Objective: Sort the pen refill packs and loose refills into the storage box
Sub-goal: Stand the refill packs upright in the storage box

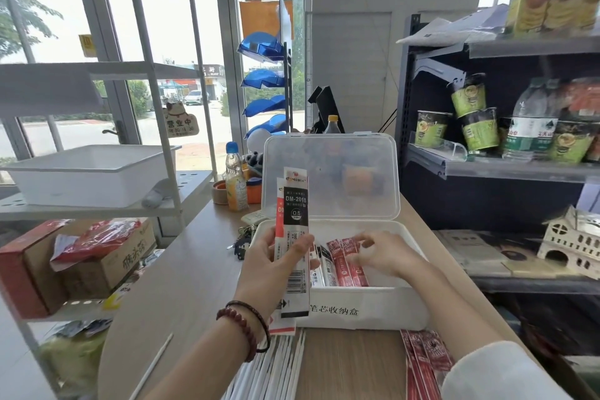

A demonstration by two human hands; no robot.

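- A small shop: metal shelves (519, 169) hold cup noodles (480, 128) and bottled water (532, 127).
- A cat-shaped opening-hours sign (180, 124) hangs on the glass door (162, 16).
- A black monitor (327, 107) stands behind the wooden counter (194, 269).

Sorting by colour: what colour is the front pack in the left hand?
The front pack is black with white lettering; head view.

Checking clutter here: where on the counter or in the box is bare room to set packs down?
Bare wood lies left of the storage box, broken only by one stray refill, and in front of it between the loose refills and red packs. The box's right end looks free. Its left half and the counter by the bottle are crowded.
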